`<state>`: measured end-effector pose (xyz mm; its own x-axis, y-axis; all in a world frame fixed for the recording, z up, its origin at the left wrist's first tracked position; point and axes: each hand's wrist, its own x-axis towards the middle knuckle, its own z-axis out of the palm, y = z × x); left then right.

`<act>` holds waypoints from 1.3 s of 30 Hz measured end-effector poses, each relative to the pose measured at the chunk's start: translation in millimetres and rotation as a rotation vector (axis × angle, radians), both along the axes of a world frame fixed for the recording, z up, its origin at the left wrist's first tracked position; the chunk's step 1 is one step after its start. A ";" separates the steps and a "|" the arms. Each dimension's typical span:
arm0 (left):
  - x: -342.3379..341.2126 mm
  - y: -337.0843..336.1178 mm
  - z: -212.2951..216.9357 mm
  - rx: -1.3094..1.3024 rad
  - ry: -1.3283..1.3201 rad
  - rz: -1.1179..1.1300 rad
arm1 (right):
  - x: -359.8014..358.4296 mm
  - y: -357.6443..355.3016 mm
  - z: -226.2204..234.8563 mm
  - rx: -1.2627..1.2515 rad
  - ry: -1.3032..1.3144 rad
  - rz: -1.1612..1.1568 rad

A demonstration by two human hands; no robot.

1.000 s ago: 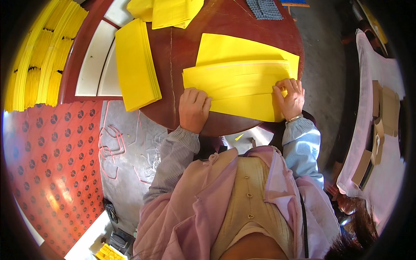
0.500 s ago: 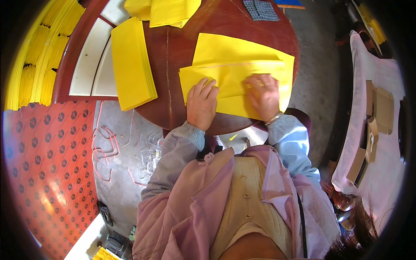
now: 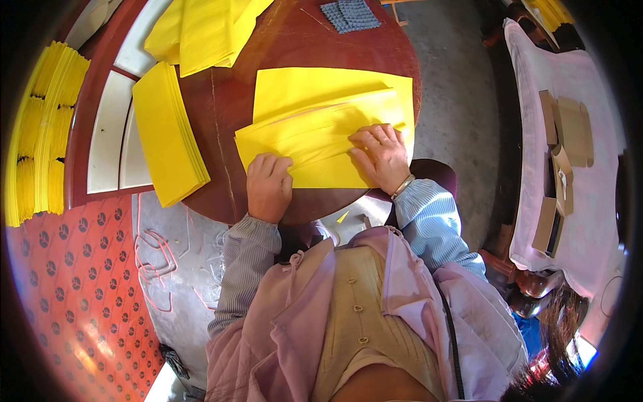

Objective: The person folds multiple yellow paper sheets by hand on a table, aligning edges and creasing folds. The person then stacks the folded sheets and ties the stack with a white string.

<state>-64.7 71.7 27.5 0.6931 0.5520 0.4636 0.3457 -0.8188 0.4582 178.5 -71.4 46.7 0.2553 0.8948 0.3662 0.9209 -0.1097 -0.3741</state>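
Yellow flat sheet (image 3: 295, 87) spread at clock centre on the dark-red table (image 3: 395, 53), twelve o'clock taken as away from the body. Across it a yellow folded strip (image 3: 311, 127) is laid aslant, one end toward eight, the other toward two; creases are seen along it. Whether strip and sheet are joined cannot be told.

Left hand (image 3: 269, 189) set at seven to eight o'clock, fingers curled at the strip's lower end; whether the edge is pinched cannot be told. Right hand (image 3: 383, 153) placed near four o'clock, partly open: fingers bent onto the strip, thumb held apart from them. A bracelet (image 3: 402, 187) is worn on that wrist.

Stack of folded yellow pieces (image 3: 171, 137) kept at nine; more yellow pieces (image 3: 201, 37) heaped at ten. Blue-grey textured piece (image 3: 350, 15) lying at twelve. Well out at three, a cardboard box (image 3: 575, 130) is set open on a pale cloth (image 3: 589, 214).
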 end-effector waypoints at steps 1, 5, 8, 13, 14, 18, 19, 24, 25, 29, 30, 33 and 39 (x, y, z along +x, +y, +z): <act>-0.4 -0.8 0.5 -0.001 -0.013 0.012 | 4.9 -2.9 -0.8 0.014 0.006 -0.017; 0.6 -3.6 2.4 0.034 0.014 0.044 | 20.1 -11.3 -4.9 0.026 -0.030 -0.062; 2.3 -2.4 2.7 0.043 0.026 0.066 | 25.7 -13.1 -7.6 0.028 -0.031 -0.097; 11.9 3.6 1.9 0.098 -0.017 0.138 | 30.8 -11.5 -8.6 0.023 -0.024 -0.180; 13.9 3.2 2.5 0.108 0.032 0.178 | 32.5 -11.6 -7.9 0.002 -0.027 -0.199; 30.6 3.9 3.0 0.144 0.137 0.304 | 37.3 -8.3 -10.2 -0.012 -0.069 -0.234; 34.3 4.5 2.9 0.147 0.163 0.333 | 38.0 -7.3 -11.7 -0.011 -0.073 -0.241; 41.5 2.1 2.6 0.108 0.258 0.415 | 39.8 -8.0 -16.6 0.020 -0.084 -0.249; 42.9 0.5 1.8 0.100 0.264 0.436 | 39.6 -8.4 -17.2 0.015 -0.088 -0.255; 52.4 -2.3 -4.7 0.100 0.117 0.371 | 39.1 -9.3 -18.8 0.013 -0.104 -0.268; 55.3 -1.6 -7.1 0.108 0.158 0.343 | 39.2 -9.4 -19.4 0.015 -0.104 -0.268; 62.0 -0.8 -14.7 0.068 0.214 0.269 | 39.8 -10.2 -22.5 0.022 -0.112 -0.267; 67.7 -5.2 -25.2 -0.020 0.257 0.291 | 41.1 -9.4 -23.6 0.034 -0.137 -0.264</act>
<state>3.0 66.5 2.2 0.5987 0.7496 0.2823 0.6676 -0.6617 0.3412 219.6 -80.8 23.1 0.4236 0.7909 0.4416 0.9044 -0.3416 -0.2557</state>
